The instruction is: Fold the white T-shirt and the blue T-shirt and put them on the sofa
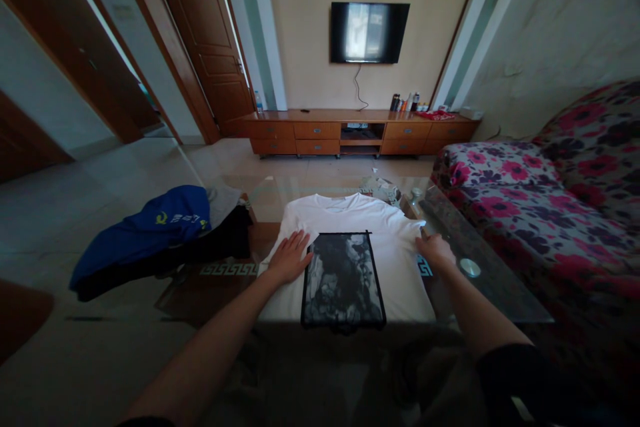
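Observation:
A white T-shirt (pixel 400 267) with a dark printed picture (pixel 343 280) lies spread on the glass table (pixel 500 287), its neckline at the far side and its lower part at the near table edge. My left hand (pixel 291 257) rests flat on the shirt's left side, fingers spread, the fingertips close to the print. At the right side, my right hand (pixel 436 249) is closed on the edge of the shirt's right sleeve, which is pulled slightly outward. The fingertips there are partly hidden.
Blue and black clothes (pixel 165 227) are heaped at the table's left end. A crumpled, patterned item (pixel 380 188) shows beyond the shirt. A floral sofa (pixel 540 207) stands on the right. Along the far wall runs a low wooden cabinet (pixel 315 137) below a television (pixel 369 32).

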{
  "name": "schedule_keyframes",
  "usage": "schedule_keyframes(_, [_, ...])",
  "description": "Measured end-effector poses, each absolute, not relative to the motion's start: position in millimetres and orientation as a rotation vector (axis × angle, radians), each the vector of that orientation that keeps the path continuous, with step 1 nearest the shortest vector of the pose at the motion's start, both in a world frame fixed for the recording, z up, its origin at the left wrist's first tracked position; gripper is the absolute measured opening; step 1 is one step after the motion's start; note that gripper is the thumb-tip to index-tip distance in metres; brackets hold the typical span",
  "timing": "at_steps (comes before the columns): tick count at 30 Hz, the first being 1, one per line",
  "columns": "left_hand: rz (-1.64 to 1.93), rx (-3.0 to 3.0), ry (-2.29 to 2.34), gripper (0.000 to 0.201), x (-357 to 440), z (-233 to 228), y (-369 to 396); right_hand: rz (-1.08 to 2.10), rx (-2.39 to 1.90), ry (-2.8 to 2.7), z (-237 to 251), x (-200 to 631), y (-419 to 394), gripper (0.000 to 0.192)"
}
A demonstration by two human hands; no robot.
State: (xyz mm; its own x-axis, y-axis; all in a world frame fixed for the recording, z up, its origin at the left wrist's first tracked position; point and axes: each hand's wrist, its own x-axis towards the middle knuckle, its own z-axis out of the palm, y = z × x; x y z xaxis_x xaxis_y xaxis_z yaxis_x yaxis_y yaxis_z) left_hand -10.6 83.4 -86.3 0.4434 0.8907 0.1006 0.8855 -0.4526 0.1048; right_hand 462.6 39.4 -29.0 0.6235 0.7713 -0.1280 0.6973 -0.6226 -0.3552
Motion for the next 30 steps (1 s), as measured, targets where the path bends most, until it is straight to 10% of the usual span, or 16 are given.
schedule_keyframes(16, [0.258,2.652,1.670,0.066,-7.5,-86.9,80.2,0.199,-2.603,-0.918,-34.0,481.9,81.9,0.075])
schedule_keyframes(30, [0.281,2.656,1.684,0.066,-4.1,-82.6,82.3,0.156,-2.576,-1.462,-48.1,483.9,145.2,0.036])
